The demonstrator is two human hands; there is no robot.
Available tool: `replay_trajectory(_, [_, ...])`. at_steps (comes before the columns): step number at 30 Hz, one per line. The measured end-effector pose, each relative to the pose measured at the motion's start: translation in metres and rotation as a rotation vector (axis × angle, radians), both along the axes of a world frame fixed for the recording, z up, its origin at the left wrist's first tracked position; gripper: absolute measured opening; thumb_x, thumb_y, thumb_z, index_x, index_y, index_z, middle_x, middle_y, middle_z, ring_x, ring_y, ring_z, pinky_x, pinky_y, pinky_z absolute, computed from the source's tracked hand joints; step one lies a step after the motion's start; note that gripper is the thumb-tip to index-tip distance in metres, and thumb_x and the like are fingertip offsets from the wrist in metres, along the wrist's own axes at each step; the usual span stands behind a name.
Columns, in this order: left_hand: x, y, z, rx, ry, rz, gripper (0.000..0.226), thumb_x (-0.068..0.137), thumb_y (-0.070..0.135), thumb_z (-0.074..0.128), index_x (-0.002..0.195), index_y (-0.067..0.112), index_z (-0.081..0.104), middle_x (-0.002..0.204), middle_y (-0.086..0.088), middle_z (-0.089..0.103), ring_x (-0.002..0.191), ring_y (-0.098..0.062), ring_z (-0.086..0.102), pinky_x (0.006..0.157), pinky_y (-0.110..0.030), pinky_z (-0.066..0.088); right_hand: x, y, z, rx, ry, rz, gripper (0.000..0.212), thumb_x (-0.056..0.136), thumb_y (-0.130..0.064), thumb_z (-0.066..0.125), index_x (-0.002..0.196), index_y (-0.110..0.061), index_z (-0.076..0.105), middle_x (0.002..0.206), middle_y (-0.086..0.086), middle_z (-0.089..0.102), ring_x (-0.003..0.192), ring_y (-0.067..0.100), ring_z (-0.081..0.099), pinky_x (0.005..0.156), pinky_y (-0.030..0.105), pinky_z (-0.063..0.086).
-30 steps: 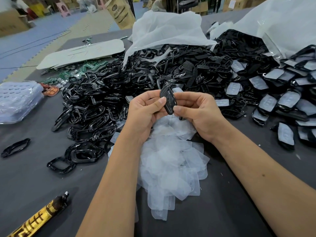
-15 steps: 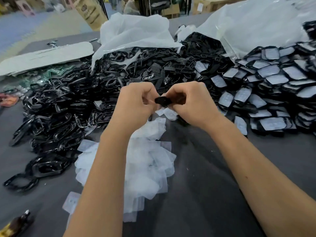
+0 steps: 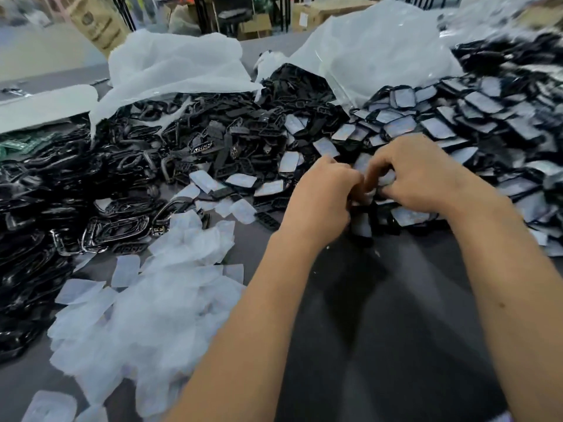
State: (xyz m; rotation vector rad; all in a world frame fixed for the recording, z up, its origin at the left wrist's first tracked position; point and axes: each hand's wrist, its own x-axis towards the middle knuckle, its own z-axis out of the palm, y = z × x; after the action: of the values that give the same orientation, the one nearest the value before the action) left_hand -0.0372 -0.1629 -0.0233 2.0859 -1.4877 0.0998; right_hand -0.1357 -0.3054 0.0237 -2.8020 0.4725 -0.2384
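My left hand [image 3: 323, 199] and my right hand [image 3: 423, 175] meet, fingers curled, at the near edge of a heap of black plastic parts covered with pale film [image 3: 475, 126]. A dark black part [image 3: 362, 222] shows just under my left hand's thumb, and that hand seems to grip it. My right hand's fingertips curl onto a film-covered part [image 3: 385, 179] at the heap's edge. Blur hides the exact grip.
A big heap of glossy black frames [image 3: 100, 184] fills the left side of the grey table [image 3: 380, 330]. Loose peeled films [image 3: 158, 300] lie in front of me at the left. White plastic bags [image 3: 173, 68] lie behind the heaps. Green boards [image 3: 21, 144] sit far left.
My view and both hands have swung right, from above the peeled films to the film-covered heap. The hands stayed close together and dropped lower, onto the heap's edge.
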Motion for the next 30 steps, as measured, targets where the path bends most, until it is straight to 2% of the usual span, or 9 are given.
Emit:
replay_trajectory(1, [0.0,0.0,-0.001,0.042,-0.008,-0.005,0.03,0.071,-0.008,0.068,0.087,0.016,0.077,0.09,-0.001,0.069,0.096,-0.026,0.052,0.078,-0.041,0.047,0.0,-0.001,-0.001,-0.014,0.046,0.008,0.052,0.078,0.01,0.07,0.073,-0.042,0.073,0.086,-0.01,0.07,0.089,0.015,0.066,0.077,0.023,0.053])
replay_trajectory(3, [0.0,0.001,-0.002,0.064,0.009,0.01,0.034,0.069,-0.008,0.068,0.087,0.017,0.079,0.091,0.002,0.07,0.097,-0.024,0.05,0.078,-0.038,0.046,0.002,0.0,0.001,-0.023,0.097,0.01,0.053,0.078,0.012,0.064,0.081,-0.039,0.078,0.096,-0.004,0.074,0.096,0.02,0.066,0.086,0.039,0.057])
replay_trajectory(8, [0.002,0.012,0.005,-0.023,0.116,0.108,0.035,0.064,-0.009,0.06,0.084,0.015,0.077,0.086,-0.002,0.07,0.093,-0.024,0.052,0.07,-0.035,0.043,0.017,0.007,0.012,0.031,0.032,-0.021,0.048,0.078,0.011,0.058,0.078,-0.033,0.077,0.089,-0.005,0.076,0.085,0.015,0.07,0.079,0.035,0.061])
replay_trajectory(12, [0.012,0.026,0.007,-0.028,0.03,0.363,0.028,0.072,-0.002,0.062,0.088,0.015,0.078,0.086,-0.006,0.07,0.089,-0.028,0.06,0.068,-0.038,0.046,0.047,0.034,0.014,0.029,-0.075,0.004,0.041,0.078,0.007,0.06,0.085,-0.028,0.081,0.09,-0.001,0.076,0.087,0.018,0.07,0.082,0.037,0.06])
replay_trajectory(16, [0.035,0.053,0.011,-0.031,0.04,0.638,0.029,0.077,0.003,0.061,0.099,0.014,0.077,0.102,-0.008,0.071,0.104,-0.03,0.059,0.082,-0.04,0.049,0.08,0.065,0.001,0.021,-0.095,0.044,0.036,0.08,0.002,0.062,0.096,-0.024,0.081,0.097,0.004,0.077,0.092,0.021,0.071,0.086,0.039,0.06])
replay_trajectory(20, [0.065,0.082,0.014,0.159,0.024,0.821,0.037,0.087,0.007,0.056,0.122,0.015,0.066,0.125,-0.014,0.059,0.121,-0.037,0.046,0.095,-0.039,0.044,0.102,0.087,-0.013,0.032,-0.08,0.124,0.03,0.085,-0.004,0.065,0.102,-0.024,0.08,0.103,0.004,0.077,0.096,0.023,0.07,0.085,0.039,0.06])
replay_trajectory(25, [0.093,0.112,0.011,0.305,0.093,0.835,0.045,0.092,0.003,0.055,0.136,0.011,0.058,0.135,-0.018,0.055,0.125,-0.042,0.05,0.093,-0.045,0.047,0.125,0.105,-0.029,0.003,-0.155,0.106,0.028,0.089,-0.006,0.064,0.106,-0.022,0.078,0.107,0.005,0.074,0.109,0.027,0.062,0.09,0.042,0.057])
replay_trajectory(27, [0.095,0.121,0.008,0.3,0.111,0.796,0.046,0.089,0.0,0.054,0.133,0.012,0.062,0.131,-0.016,0.059,0.121,-0.04,0.055,0.089,-0.046,0.05,0.134,0.112,-0.037,-0.093,-0.159,0.105,0.028,0.093,-0.011,0.063,0.116,-0.022,0.073,0.113,0.009,0.068,0.118,0.031,0.05,0.093,0.037,0.047])
replay_trajectory(30, [0.098,0.131,0.003,0.2,0.082,0.792,0.04,0.087,0.0,0.059,0.121,0.017,0.072,0.123,-0.011,0.066,0.118,-0.036,0.057,0.089,-0.043,0.05,0.144,0.117,-0.045,-0.163,-0.142,0.106,0.031,0.097,-0.019,0.064,0.128,-0.019,0.068,0.118,0.011,0.062,0.121,0.032,0.045,0.088,0.032,0.037])
